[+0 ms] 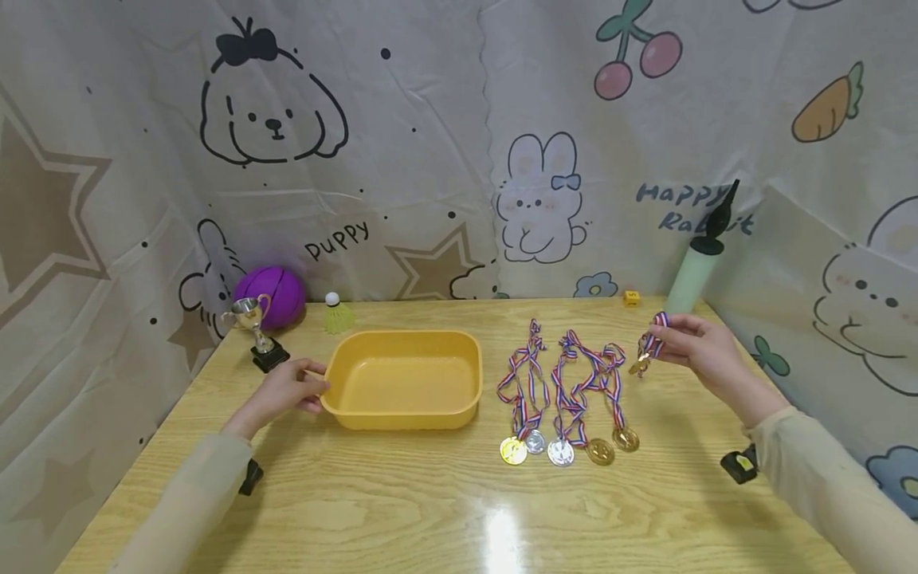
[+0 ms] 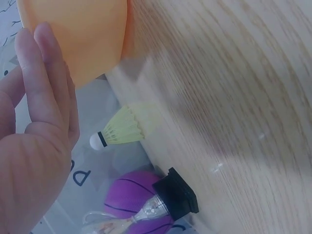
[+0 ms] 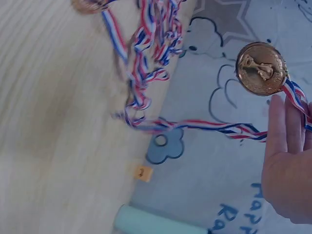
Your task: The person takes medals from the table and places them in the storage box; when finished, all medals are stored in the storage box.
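My left hand (image 1: 290, 387) holds the left rim of a yellow plastic basin (image 1: 409, 420), with several fingers along its outer wall; nothing is seen inside the basin. On the right, my right hand (image 1: 696, 347) pinches the striped ribbon of a gold-coloured medal (image 1: 641, 365), which is lifted off the table. In the right wrist view, that medal (image 3: 262, 68) shows a raised figure, and a stretch of its ribbon trails toward the others. Between the basin and my right hand lie several medals with tangled ribbons, among them a silver one (image 1: 561, 453) and a bronze-coloured one (image 1: 600, 452).
A small trophy (image 1: 262, 335), a purple ball (image 1: 287, 299) and a yellow shuttlecock (image 1: 339, 315) stand at the back left. A yellow cube (image 1: 631, 298) and a pale green pump (image 1: 690, 281) stand at the back right. Printed cloth (image 1: 430, 143) borders the wooden table (image 1: 402, 510).
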Motion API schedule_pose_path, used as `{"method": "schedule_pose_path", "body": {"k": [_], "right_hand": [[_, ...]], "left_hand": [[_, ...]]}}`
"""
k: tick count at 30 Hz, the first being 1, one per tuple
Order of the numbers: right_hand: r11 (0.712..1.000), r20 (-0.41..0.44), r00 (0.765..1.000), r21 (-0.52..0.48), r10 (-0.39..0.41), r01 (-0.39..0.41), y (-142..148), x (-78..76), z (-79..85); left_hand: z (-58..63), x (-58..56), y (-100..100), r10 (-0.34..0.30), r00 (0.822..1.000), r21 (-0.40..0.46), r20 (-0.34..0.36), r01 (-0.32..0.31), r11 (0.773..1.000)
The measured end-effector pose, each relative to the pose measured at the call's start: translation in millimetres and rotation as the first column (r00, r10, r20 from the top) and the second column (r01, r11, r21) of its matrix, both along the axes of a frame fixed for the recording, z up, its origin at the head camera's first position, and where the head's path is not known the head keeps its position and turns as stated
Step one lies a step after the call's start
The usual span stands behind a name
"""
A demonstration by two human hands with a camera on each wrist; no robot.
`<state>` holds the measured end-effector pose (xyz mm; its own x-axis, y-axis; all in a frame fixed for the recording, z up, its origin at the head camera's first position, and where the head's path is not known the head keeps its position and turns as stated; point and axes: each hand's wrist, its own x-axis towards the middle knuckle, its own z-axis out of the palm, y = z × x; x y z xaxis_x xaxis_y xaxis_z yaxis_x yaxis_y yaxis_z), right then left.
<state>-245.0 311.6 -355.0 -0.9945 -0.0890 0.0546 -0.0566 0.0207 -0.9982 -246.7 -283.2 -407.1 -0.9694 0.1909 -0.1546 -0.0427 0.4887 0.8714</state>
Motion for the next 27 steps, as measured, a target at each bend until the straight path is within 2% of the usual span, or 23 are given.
{"method": "schedule_pose_path", "body": {"k": [7,14,22,27], "right_hand": [[0.999,-0.089,0.995,0.025,0.046,-0.044,-33.4,5.8,21.1],[0.990,-0.153,0.980,-0.038,0.127,-0.134,-78.3,2.8,43.8],[0.985,-0.119,0.977,0.030,0.175,-0.173,-131.0,-6.6,52.2],[0.976,-0.092,0.972,0.009,0.216,-0.216,-168.1,-8.8,52.7]], "left_hand": [[-0.4,0.4,0.1,-0.001,1.000,-0.001,-0.003,0.001,1.000],[-0.9,-1.7,-1.7,0.001,1.000,-0.003,-0.008,-0.001,1.000],[0.3,-3.9,0.9,0.001,1.000,-0.008,0.007,-0.001,1.000],[1.4,-3.1,0.6,0.006,1.000,-0.016,0.009,-0.005,1.000]]}}
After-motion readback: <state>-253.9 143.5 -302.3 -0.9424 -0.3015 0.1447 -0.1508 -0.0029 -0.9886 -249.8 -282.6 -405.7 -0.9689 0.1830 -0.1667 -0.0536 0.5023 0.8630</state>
